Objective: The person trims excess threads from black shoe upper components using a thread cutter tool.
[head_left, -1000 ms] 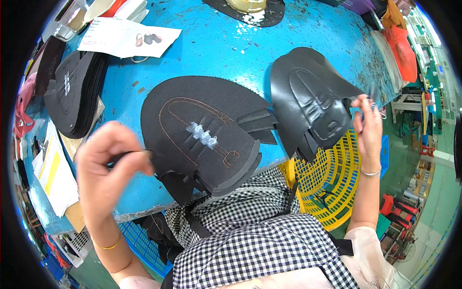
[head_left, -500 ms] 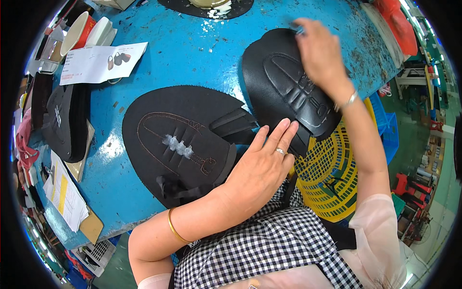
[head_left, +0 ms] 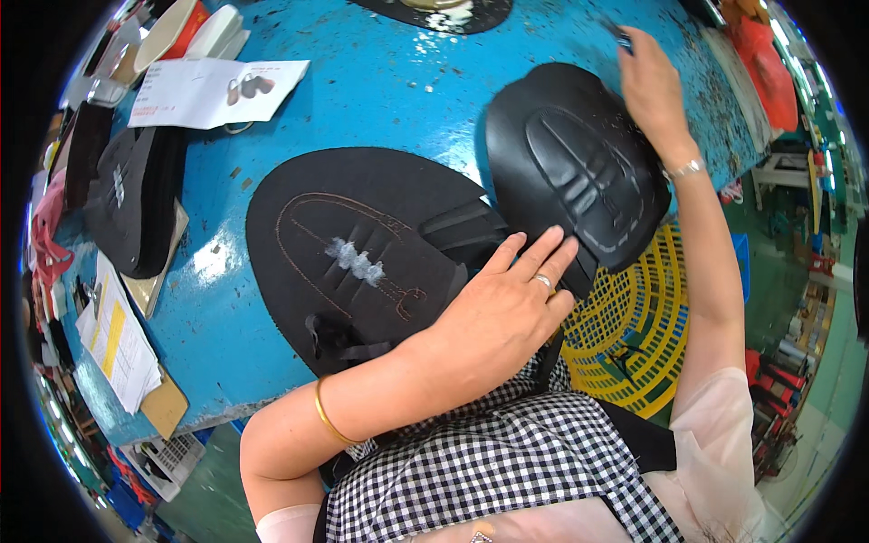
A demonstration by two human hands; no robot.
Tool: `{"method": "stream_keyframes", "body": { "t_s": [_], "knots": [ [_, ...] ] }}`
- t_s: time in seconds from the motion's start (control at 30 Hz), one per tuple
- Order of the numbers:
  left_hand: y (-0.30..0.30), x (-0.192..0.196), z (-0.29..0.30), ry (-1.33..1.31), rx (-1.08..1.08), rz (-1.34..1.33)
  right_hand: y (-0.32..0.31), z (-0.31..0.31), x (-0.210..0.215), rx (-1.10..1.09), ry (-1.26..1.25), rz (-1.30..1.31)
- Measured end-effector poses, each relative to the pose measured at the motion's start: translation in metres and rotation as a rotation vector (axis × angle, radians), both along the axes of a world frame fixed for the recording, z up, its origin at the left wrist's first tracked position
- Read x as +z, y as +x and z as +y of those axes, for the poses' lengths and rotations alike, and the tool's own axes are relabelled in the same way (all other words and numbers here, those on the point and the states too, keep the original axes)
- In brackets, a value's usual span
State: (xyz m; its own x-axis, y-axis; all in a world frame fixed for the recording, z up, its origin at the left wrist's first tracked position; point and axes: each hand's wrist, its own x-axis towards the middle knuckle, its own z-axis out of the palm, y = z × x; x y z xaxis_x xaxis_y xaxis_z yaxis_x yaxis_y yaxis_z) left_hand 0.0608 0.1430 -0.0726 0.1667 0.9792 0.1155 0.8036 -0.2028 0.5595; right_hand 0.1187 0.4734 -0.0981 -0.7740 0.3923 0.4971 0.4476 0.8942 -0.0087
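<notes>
Two large rounded black shoe-upper pieces lie side by side. The left piece (head_left: 353, 190) is matte, with brown stitch outlines and a whitish patch at its middle. The right piece (head_left: 520, 127) is glossy, with a raised oval shape and pale marks near its lower edge. My left hand (head_left: 507, 299) lies with fingers stretched out on the black strip at the near edge of the glossy piece. Beyond that piece's far right side, my right hand (head_left: 654, 95) is closed around a slim dark tool with a bluish part (head_left: 623, 38); its tip is blurred, so its kind is unclear.
A blue worktable (head_left: 398, 100) carries a printed sheet (head_left: 199, 95), a stack of black pieces (head_left: 136, 208) and a clipboard with papers (head_left: 118, 348). A yellow plastic basket (head_left: 647, 362) stands below the table edge. At the far edge is another black piece (head_left: 489, 20) with white smears.
My right hand has moved off the glossy piece, outward to the right, with the tool. The glossy piece appears slightly tilted differently. My left hand stays on its near edge.
</notes>
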Motion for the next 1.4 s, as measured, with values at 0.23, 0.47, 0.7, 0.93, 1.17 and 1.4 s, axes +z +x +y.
{"method": "stream_keyframes", "body": {
  "t_s": [0.23, 0.47, 0.7, 0.93, 1.17, 1.4],
  "knots": [
    [-0.094, 0.052, -0.047, -0.184, 0.239, -0.942, -0.006, -0.098, 0.046, 0.271, -1.113, 0.200],
    [-0.141, 0.057, -0.059, -0.479, 0.404, -0.542, -0.014, -0.149, 0.047, 0.454, -1.414, -0.106],
    [-0.139, 0.028, -0.057, -0.481, 0.406, -0.482, -0.020, -0.166, 0.046, 0.534, -1.148, -0.187],
    [-0.139, 0.025, -0.057, -0.506, 0.416, -0.424, -0.048, -0.177, 0.051, 0.896, -0.874, -0.372],
    [-0.144, 0.017, -0.055, -0.430, 0.340, -0.472, -0.066, -0.183, 0.043, 1.104, -0.694, -0.456],
    [-0.145, 0.014, -0.056, -0.395, 0.348, -0.444, -0.070, -0.183, 0.042, 1.104, -0.753, -0.462]
  ]
}}
